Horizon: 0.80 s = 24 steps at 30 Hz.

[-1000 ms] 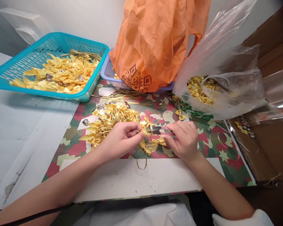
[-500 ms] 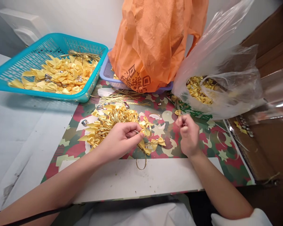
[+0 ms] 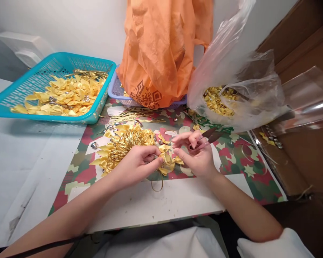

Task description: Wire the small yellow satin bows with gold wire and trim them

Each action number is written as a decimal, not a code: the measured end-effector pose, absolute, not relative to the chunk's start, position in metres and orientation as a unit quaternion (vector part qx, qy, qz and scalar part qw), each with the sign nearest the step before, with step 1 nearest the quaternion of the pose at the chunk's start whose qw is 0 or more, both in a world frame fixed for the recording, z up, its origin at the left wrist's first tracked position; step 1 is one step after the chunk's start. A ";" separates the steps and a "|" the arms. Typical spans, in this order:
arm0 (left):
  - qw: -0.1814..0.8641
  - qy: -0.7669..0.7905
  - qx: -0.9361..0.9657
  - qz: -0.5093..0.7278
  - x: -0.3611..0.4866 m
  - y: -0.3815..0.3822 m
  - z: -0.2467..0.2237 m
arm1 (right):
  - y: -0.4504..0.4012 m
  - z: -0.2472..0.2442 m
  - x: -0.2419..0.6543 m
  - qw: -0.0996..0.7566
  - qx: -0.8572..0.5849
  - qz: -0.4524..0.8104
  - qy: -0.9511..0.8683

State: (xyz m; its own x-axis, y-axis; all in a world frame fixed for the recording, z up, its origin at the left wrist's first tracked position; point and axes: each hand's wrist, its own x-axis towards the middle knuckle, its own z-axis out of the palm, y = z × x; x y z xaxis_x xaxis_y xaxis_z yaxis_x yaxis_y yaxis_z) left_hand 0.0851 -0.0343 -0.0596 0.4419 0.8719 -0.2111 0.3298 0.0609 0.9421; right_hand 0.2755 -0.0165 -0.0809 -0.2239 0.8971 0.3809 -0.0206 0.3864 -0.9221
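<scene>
My left grip (image 3: pixel 160 157) is pinched on a yellow bow (image 3: pixel 165 152) with gold cord, above the patterned surface (image 3: pixel 247 168). My right grip (image 3: pixel 174 143), thumb and forefinger apart, lies just beside it, with scissors (image 3: pixel 208 138) tucked in the hand, blades pointing away.

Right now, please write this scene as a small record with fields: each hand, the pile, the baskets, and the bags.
left hand: left hand pinching a yellow bow with gold wire
right hand: right hand holding a dark-bladed tool, blades pointing away from left hand
pile: bow pile, beside left hand
behind pile: loose gold wires
left basket: teal basket, holding yellow bows and gold wires
middle basket: purple basket, largely hidden by orange bag
right bag: clear plastic bag, yellow pieces visible
</scene>
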 end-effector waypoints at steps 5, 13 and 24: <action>0.554 0.470 0.645 0.236 0.086 -0.036 -0.059 | -0.020 -0.086 0.272 0.482 -0.342 0.433 -0.681; 0.456 0.519 0.662 0.291 0.075 -0.031 -0.066 | 0.000 -0.083 0.298 0.505 -0.452 0.387 -0.625; 0.205 0.624 0.684 0.316 0.053 -0.020 -0.073 | 0.002 -0.082 0.302 0.468 -0.482 0.185 -0.717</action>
